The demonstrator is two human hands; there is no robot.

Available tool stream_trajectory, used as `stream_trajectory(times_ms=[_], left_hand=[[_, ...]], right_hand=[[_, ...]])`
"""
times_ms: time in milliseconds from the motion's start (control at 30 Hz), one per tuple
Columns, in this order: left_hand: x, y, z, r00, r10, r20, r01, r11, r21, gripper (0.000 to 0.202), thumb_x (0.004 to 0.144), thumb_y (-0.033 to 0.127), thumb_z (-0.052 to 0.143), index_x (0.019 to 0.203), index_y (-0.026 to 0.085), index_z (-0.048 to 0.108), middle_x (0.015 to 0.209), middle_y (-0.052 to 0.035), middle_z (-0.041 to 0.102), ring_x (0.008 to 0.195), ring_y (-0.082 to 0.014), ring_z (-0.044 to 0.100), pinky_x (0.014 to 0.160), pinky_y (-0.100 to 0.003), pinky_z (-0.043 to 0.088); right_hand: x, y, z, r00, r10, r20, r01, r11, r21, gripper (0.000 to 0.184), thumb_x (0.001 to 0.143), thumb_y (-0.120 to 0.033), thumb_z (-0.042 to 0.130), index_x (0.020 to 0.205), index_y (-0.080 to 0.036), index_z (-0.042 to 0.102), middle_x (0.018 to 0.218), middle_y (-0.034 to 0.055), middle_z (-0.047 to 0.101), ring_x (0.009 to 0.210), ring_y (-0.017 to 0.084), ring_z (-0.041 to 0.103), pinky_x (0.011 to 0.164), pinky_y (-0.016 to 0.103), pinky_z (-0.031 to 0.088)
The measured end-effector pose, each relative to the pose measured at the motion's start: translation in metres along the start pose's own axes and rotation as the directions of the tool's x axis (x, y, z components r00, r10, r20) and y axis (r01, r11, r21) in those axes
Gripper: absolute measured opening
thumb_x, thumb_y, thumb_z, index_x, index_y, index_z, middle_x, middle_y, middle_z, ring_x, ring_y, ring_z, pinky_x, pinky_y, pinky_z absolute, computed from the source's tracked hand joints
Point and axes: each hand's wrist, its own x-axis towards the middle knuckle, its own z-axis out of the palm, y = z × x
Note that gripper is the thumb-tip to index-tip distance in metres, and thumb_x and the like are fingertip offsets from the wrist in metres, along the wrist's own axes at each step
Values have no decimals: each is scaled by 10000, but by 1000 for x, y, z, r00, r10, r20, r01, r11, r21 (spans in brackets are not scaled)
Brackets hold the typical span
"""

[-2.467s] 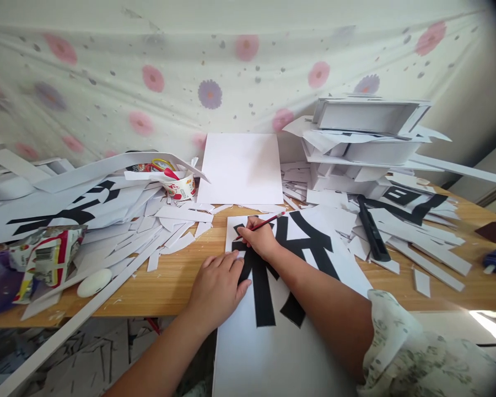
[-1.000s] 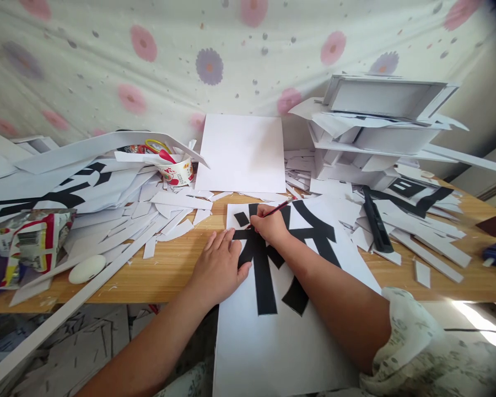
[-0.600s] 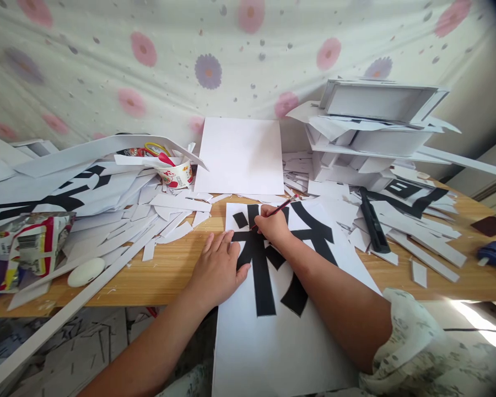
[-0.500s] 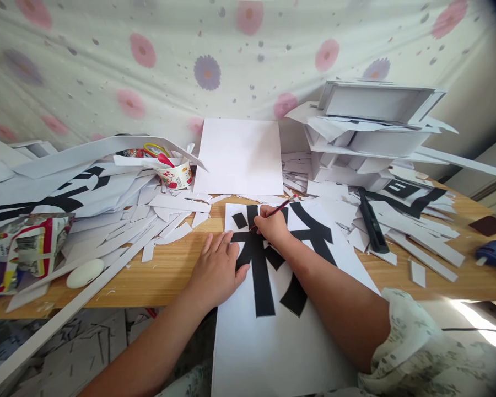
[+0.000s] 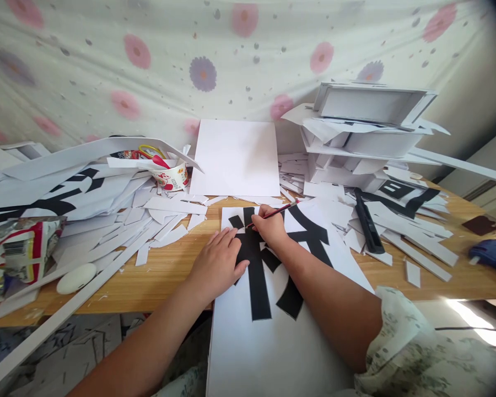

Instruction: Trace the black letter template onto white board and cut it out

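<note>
Pinching the thin, dark red and black pencil between thumb and fingers of the right hand, low down near the tip. Aiming that tip at a small white gap among the flat, wide, black, letter-like shapes, near the top of the big, white sheet of paper or board. Too small to tell for sure about a touch there. Looks like drawing along the black edges.

Resting the left hand over the left side of the sheet, with palm down, fingers only a little apart, thumb out to the side, and holding nothing. Hard to tell about the black shapes: printed, or cut out and laid on top.

To do this well, press gently with the left hand to stop any slip. Slide the tip right up against the black edge, with no gap. Go slowly in the tight inside corners. Push lightly, to spare the point and make a thin, neat line. Mind the sheet's near end, reaching out past the edge of the brown wooden table: no pushing down there. Leave the loose white paper scraps to the left well clear of the sheet.
</note>
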Motion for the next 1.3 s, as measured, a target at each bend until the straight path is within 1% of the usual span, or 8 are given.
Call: stream_trajectory(times_ms=[100,233,600,867,967,1033,1167,1300], left_hand=[[3,1,7,1000,28,6,-27,998,-51,426,913,338,513,1267,104,547,1459,-130,431,1386,-274,335,1162,-440,324],[3,1,16,1000,28,-7,-28,998,-49,472,929,355,478,1345,134,500,1478,-131,403,1392,-295,320,1149,-464,338],[2,2,20,998,37,-51,-38,999,-20,466,931,349,466,1348,143,507,1467,-150,412,1378,-310,343,1127,-475,367],[1,0,23,992,64,-111,-65,998,-12,459,931,350,462,1333,137,519,1451,-152,431,1363,-307,364,1135,-460,356],[2,0,22,994,65,-92,-67,998,-21,460,936,346,448,1333,127,523,1451,-158,430,1360,-314,365,1134,-467,352],[2,1,21,995,65,-76,-67,997,-26,461,934,342,452,1332,121,525,1448,-162,431,1359,-321,365,1129,-476,356],[2,2,21,995,56,-80,-59,998,-26,460,930,344,466,1326,119,531,1444,-161,437,1358,-325,364,1125,-480,361],[1,2,22,994,62,-93,-65,997,-34,460,931,350,465,1328,128,527,1446,-143,439,1356,-317,368,1129,-474,360]], right_hand=[[0,2,0,1000,-26,-1,25,998,-52,183,638,-207,506,538,-218,353,449,-83,378,458,100,443,463,214,332],[0,2,0,998,-55,-3,54,993,-100,182,639,-199,495,530,-218,351,443,-79,378,471,102,417,475,223,303],[-4,-5,-1,995,-98,27,101,986,-130,220,600,-167,482,485,-218,302,437,-75,330,470,95,334,478,242,252],[-5,-4,-1,999,-5,38,7,998,-59,182,598,-169,480,508,-222,331,407,-75,390,434,95,401,435,215,292],[-1,-9,-2,996,74,57,-73,997,-11,165,634,-197,488,554,-225,347,392,-71,445,396,102,460,393,196,310],[5,-14,-2,988,107,113,-109,994,10,167,637,-214,519,572,-225,365,375,-69,463,357,101,458,362,187,305],[17,-18,-1,965,106,238,-118,992,37,169,611,-218,571,584,-218,404,366,-65,490,308,96,431,317,177,288],[19,-7,-1,975,57,215,-76,994,82,192,640,-241,559,588,-220,375,379,-76,481,326,82,435,317,158,280]])
